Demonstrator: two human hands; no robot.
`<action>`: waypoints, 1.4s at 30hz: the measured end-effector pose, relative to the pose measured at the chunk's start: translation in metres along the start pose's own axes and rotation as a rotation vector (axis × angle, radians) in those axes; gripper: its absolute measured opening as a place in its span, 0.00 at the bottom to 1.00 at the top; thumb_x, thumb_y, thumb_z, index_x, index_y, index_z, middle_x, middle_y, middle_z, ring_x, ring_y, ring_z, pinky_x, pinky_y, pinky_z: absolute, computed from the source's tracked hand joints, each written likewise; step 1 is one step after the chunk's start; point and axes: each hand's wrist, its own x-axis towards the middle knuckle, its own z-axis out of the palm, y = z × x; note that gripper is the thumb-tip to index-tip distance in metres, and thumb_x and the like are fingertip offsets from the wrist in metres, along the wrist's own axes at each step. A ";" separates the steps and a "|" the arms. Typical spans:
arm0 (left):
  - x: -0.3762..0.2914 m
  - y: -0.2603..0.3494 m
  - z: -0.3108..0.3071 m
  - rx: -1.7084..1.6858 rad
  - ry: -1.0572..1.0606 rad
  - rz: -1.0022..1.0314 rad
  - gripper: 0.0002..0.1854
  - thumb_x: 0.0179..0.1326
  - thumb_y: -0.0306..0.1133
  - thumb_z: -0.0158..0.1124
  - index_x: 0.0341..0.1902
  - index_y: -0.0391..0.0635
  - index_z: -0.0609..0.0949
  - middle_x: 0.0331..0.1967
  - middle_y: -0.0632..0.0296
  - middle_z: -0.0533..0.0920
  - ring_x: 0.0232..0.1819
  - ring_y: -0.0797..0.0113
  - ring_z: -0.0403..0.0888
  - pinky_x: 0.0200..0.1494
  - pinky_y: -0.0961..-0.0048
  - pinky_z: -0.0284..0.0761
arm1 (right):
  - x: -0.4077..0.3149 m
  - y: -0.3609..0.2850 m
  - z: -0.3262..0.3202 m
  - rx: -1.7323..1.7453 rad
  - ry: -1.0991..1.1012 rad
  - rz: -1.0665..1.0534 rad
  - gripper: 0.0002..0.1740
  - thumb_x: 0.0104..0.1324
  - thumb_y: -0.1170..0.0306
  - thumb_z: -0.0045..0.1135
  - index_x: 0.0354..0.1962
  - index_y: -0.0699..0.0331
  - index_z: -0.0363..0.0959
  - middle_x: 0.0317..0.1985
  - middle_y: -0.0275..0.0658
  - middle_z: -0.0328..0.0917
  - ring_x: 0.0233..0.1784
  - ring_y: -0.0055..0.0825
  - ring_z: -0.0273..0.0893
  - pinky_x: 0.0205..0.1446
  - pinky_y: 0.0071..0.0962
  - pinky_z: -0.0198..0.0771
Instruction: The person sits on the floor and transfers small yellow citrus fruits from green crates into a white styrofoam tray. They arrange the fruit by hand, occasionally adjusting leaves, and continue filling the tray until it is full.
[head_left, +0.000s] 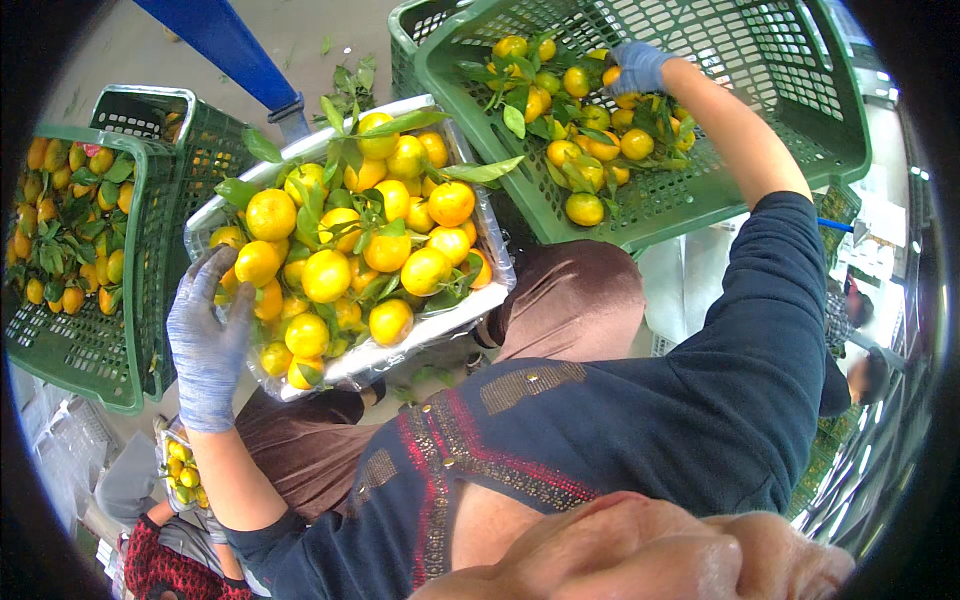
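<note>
A white box (420, 330) lined with clear plastic rests over my lap, heaped with yellow-orange mandarins (326, 275) that bear green leaves. My left hand (210, 330), in a blue-white knit glove with darkened fingertips, lies at the box's left side. Its thumb and fingers touch mandarins there; whether it grips one is not clear. At the upper right, my right hand (637, 69), also gloved, reaches into a large green plastic crate (480, 176). Its fingers are bent around a mandarin (611, 76), partly hidden by the glove. More leafy mandarins (637, 143) lie in that crate.
Another green crate (139, 277) with orange fruit stands at the left, against a further crate (217, 150). A blue metal post (232, 52) rises behind the box. Loose leaves (356, 79) lie on the floor. A person in a red-black top (176, 562) is at the lower left.
</note>
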 end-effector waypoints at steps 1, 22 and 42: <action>-0.002 0.000 0.001 -0.010 0.007 0.001 0.19 0.56 0.28 0.64 0.52 0.40 0.79 0.52 0.48 0.80 0.56 0.52 0.78 0.60 0.64 0.71 | -0.001 0.000 0.017 -0.088 -0.037 -0.029 0.40 0.49 0.49 0.69 0.55 0.64 0.72 0.52 0.52 0.78 0.54 0.47 0.77 0.59 0.38 0.72; -0.011 -0.012 -0.004 0.023 0.060 0.093 0.18 0.59 0.36 0.64 0.53 0.46 0.80 0.48 0.49 0.81 0.50 0.48 0.80 0.51 0.62 0.76 | -0.014 -0.012 0.024 1.531 0.081 -0.284 0.41 0.57 0.43 0.65 0.58 0.61 0.65 0.54 0.38 0.73 0.54 0.27 0.73 0.54 0.32 0.73; -0.083 -0.004 0.058 0.166 -0.296 0.148 0.25 0.59 0.41 0.62 0.59 0.46 0.75 0.45 0.47 0.80 0.47 0.47 0.80 0.51 0.58 0.76 | -0.140 -0.319 -0.026 1.385 0.089 -0.689 0.37 0.60 0.49 0.65 0.60 0.60 0.64 0.43 0.37 0.78 0.38 0.21 0.81 0.35 0.21 0.80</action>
